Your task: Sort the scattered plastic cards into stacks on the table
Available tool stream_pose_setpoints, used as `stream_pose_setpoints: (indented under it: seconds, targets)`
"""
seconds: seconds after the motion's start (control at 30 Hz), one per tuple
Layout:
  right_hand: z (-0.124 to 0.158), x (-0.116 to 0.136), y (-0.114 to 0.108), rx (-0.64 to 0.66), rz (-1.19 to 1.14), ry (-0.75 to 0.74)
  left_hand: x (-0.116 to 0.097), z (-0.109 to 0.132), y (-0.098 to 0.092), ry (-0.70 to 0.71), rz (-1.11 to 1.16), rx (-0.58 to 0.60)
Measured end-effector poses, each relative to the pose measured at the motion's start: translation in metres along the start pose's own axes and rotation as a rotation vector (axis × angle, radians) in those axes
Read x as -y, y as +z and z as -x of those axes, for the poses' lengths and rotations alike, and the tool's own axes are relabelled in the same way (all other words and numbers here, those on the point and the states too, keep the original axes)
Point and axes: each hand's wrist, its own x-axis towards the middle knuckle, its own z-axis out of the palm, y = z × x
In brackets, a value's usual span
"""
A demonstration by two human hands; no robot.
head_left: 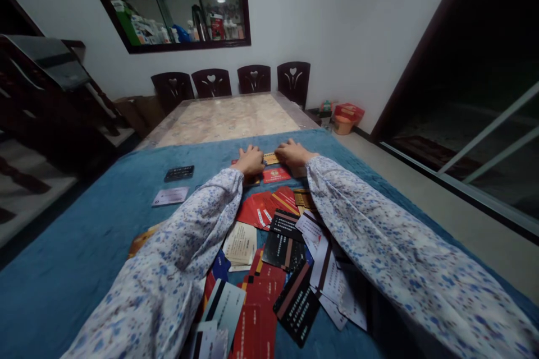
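Note:
My left hand (251, 160) and my right hand (293, 155) are side by side at the far part of the blue cloth. Between them is a gold card (270, 159), its two ends gripped under my bent fingers. My fingertips are partly hidden. Just in front lies a red card (276, 175) with a pale emblem. Other card edges show beneath my left hand. Closer to me, red cards (251, 208), black striped cards (283, 251), white striped cards (326, 272) and a cream stack (240, 244) overlap in a loose pile.
At left on the blue cloth (96, 219) lie a black card (179, 173) and a pale lilac card (170, 196). The bare marble tabletop (231, 116) stretches beyond, with several dark chairs (254, 77) behind it. An orange bucket (343, 124) stands on the floor.

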Motion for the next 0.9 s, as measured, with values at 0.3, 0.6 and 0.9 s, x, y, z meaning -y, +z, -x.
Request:
stream_pose_setpoints:
  seconds: [0.3,0.6,0.9]
  targets:
    - [-0.0071,-0.0045,0.0007,0.057,-0.01,-0.006,0.0029,-0.005,0.0026,-0.002,0.017,0.03]
    - [-0.0079,-0.0019,-0.0045,0.117,0.023,0.001,0.0029,-0.0078,0.0017,-0.009,-0.019,0.066]
    - [-0.0067,0.0009,-0.0073,0.124,0.021,0.008,0.0052,-0.0078,0.0064,-0.011,-0.011,0.046]
